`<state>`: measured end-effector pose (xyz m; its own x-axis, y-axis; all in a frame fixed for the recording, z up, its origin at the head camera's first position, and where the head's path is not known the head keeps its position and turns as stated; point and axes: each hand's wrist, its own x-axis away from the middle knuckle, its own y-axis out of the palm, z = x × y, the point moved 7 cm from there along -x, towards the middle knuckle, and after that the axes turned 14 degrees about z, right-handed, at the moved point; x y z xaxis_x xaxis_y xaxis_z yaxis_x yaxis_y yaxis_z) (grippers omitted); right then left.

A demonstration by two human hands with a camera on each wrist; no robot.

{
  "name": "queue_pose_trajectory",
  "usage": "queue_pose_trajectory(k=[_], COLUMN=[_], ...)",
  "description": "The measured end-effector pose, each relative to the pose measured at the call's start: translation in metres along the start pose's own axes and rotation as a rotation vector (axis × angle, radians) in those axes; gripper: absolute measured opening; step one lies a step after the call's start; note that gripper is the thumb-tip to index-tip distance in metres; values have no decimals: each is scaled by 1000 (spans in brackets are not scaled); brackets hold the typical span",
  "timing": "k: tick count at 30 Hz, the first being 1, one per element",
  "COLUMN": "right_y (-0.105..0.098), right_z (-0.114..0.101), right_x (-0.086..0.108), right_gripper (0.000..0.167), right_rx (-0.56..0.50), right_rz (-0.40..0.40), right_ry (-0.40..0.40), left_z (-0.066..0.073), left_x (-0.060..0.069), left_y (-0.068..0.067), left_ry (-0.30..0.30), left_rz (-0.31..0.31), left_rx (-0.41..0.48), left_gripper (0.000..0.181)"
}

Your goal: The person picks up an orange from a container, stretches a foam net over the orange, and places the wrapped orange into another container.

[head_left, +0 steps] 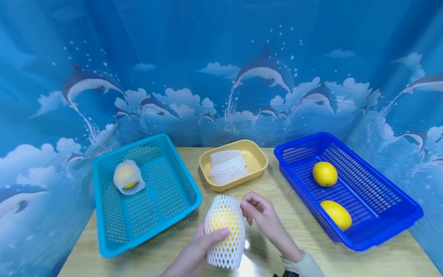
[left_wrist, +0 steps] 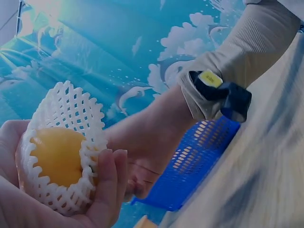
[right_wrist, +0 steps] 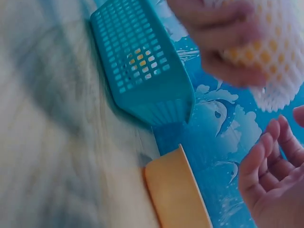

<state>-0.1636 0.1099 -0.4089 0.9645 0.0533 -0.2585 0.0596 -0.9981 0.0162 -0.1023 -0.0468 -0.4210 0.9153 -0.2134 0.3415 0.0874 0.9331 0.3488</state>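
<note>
One held fruit (head_left: 226, 217), tray (head_left: 256, 164) beyond, teal basket (head_left: 162, 188), blue basket (head_left: 358, 188)

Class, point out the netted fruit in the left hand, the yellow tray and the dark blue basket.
Netted fruit (head_left: 225, 220), head view: net-covered middle.
Yellow tray (head_left: 255, 163), head view: bare floor, right side.
Dark blue basket (head_left: 366, 181), head view: right inner wall.

A makeshift tabletop booth — dolphin-print sheeting (head_left: 194, 42) walls in a wood-grain table (head_left: 302, 229) — wider room unclear.
</note>
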Motion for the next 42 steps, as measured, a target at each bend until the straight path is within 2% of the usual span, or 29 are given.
queue_pose_trajectory(k=[5, 8, 13, 16, 21, 23, 26, 29, 32, 35, 38, 42], right_y=[14, 25, 47, 61, 82, 91, 103, 112, 117, 119, 120, 120], right_z=[-3, -2, 2, 3, 2, 2, 6, 13, 21, 29, 34, 36], right_x=[-20, -31, -48, -57, -68, -70, -74, -79, -84, -88, -90, -91], right_gripper=[14, 18, 18, 18, 18, 18, 20, 23, 27, 29, 31, 31], right_rx=[135, 242, 373, 412, 461, 493, 581, 697, 805, 870, 900, 919], right_rz=[-3, 2, -24, -23, 14, 17, -2, -26, -55, -76, -90, -102], right_ry=[-107, -126, -165, -233, -423, -492, -549, -549, -518, -497, -488, -494], left_z=[18, 30, 49, 61, 82, 90, 101, 111, 121, 131, 141, 155], left_x=[8, 15, 30, 38, 46, 47, 46, 42, 36, 28, 19, 7], left_y=[-21, -35, -54, -65, -93, -108, -129, -148, -162, -171, -178, -184], left_ry=[30, 29, 39, 67, 119, 157, 198, 211, 238, 235, 187, 136], left_rz=[35, 51, 13, 12, 130, 226, 365, 442, 454, 458, 454, 437], left_rx=[-35, -37, -19, -16, -68, -105, -156, -159, -114, -99, -123, -166], left_gripper=[69, 70, 65, 62, 53, 49, 47, 44, 34, 22, 18, 24])
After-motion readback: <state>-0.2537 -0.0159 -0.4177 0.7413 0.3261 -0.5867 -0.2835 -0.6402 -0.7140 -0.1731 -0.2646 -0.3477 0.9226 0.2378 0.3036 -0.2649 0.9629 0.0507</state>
